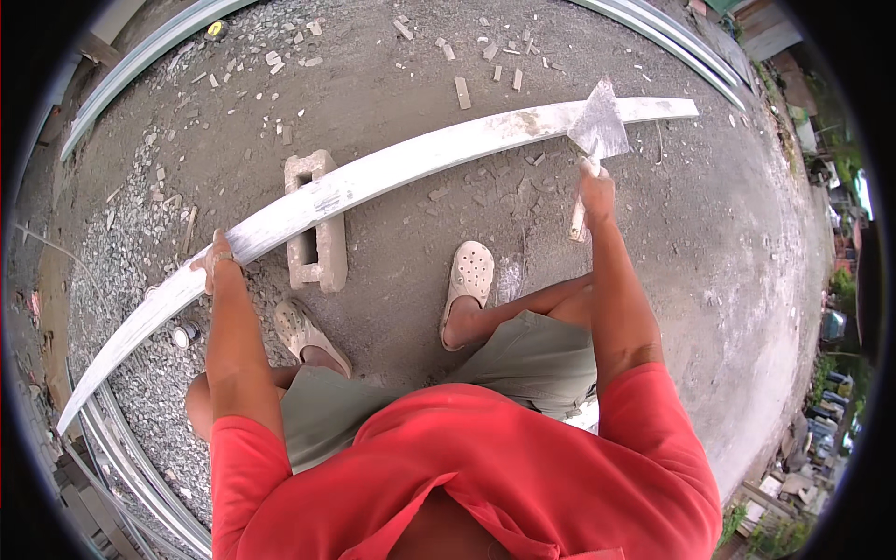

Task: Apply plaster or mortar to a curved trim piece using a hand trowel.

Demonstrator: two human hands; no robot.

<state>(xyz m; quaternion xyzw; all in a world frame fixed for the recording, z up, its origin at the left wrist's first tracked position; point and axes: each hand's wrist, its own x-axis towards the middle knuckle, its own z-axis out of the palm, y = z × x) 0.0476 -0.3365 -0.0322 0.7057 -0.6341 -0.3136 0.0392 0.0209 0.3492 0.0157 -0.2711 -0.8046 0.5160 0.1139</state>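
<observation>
A long pale bar (401, 166), whitish and smeared with grey, slants across the view from lower left to upper right. It rests over a hollow concrete block (329, 252) standing on the ground. My left hand (220, 257) grips the bar left of the block. In my right hand (597, 194) is a pointed trowel (600, 126), held by its light handle. The trowel's blade lies over the bar near its right end; whether it touches the surface I cannot tell.
Long metal lengths lie at the upper left (149, 61), upper right (667, 42) and lower left (140, 462). Gravel (154, 401) covers the left ground. Broken chips (463, 91) are scattered ahead. A small round can (186, 334) and a yellow tape measure (217, 30) lie on the gravel.
</observation>
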